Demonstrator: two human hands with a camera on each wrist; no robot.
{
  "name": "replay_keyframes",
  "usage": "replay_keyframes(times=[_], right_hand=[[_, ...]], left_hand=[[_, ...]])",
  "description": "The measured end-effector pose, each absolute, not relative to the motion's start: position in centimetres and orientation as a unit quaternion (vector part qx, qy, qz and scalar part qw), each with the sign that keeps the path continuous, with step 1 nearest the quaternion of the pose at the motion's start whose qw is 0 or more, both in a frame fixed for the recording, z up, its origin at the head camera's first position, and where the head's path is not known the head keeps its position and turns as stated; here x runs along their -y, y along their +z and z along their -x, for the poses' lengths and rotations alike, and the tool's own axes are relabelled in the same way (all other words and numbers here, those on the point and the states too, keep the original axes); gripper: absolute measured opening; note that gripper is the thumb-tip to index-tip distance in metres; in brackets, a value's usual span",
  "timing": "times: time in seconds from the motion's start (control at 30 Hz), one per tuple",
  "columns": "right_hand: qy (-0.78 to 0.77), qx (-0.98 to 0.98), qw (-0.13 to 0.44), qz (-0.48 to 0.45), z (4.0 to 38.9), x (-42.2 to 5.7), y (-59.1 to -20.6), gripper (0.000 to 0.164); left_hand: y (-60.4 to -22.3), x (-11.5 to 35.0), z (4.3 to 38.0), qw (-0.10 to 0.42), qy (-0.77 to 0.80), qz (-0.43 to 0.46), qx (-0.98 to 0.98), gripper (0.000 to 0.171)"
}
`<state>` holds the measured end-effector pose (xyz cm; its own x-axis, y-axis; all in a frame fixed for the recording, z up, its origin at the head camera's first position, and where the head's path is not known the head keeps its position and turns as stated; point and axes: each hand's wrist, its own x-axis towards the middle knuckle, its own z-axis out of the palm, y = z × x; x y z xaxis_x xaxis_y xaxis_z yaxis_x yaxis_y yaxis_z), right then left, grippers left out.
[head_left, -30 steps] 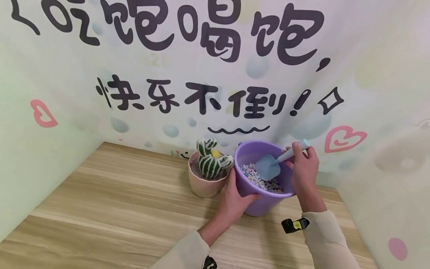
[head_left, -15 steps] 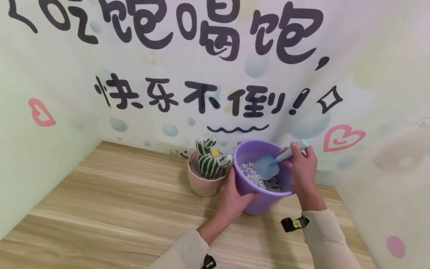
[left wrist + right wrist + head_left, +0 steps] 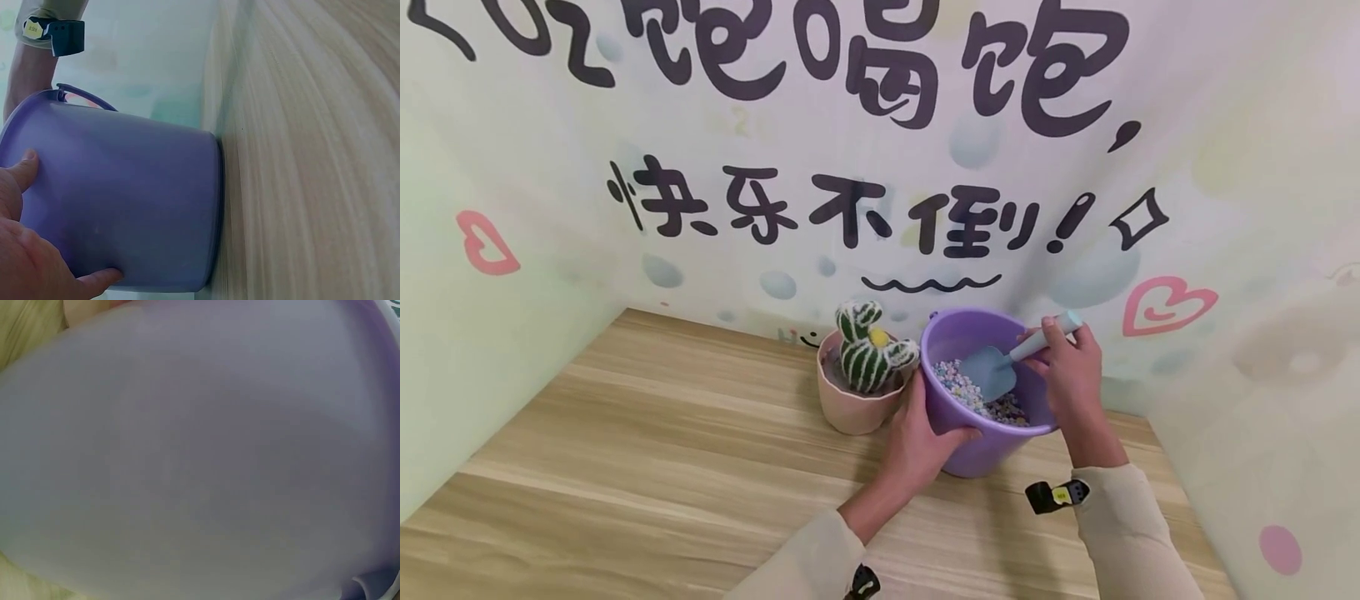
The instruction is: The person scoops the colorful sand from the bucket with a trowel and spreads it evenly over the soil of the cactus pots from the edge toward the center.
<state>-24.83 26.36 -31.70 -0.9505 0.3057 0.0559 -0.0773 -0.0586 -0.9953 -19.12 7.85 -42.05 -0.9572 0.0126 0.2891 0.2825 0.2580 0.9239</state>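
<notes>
In the head view, a purple bucket point(image 3: 973, 454) stands upright on the wooden table, with small pastel beads point(image 3: 958, 387) covering the bottom of its inside. My left hand point(image 3: 917, 454) holds the bucket's near left side, thumb spread toward the front. The left wrist view shows that hand point(image 3: 28, 259) against the bucket wall point(image 3: 137, 194). Over the right rim, my right hand point(image 3: 1075, 375) grips the pale handle of a small blue shovel point(image 3: 990, 372), its blade down inside the bucket by the beads. Only the bucket's outer wall point(image 3: 200, 444) fills most of the right wrist view.
A pink pot point(image 3: 859, 412) with a green-and-white fuzzy cactus point(image 3: 865, 362) stands just left of the bucket, close to my left fingers. A printed backdrop point(image 3: 737, 275) rises behind. Light side walls border the wooden table point(image 3: 647, 467).
My right hand and the shovel have shifted slightly left within the bucket. The left hand keeps its hold on the bucket, and the head view has tilted slightly.
</notes>
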Motion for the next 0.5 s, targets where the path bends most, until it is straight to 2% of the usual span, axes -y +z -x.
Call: replay_keyframes(times=[0.27,0.5], right_hand=[[0.689,0.717,0.08,0.072,24.8,-26.32,-31.63,0.021],[0.681,0.725,0.068,0.073,25.07,-26.32,-31.4,0.022]], left_hand=[[-41.99,-7.97,19.05,0.109,-0.599,0.091,0.788,0.117],[-41.84,-8.07,19.17,0.116,-0.598,0.093,0.788,0.118]])
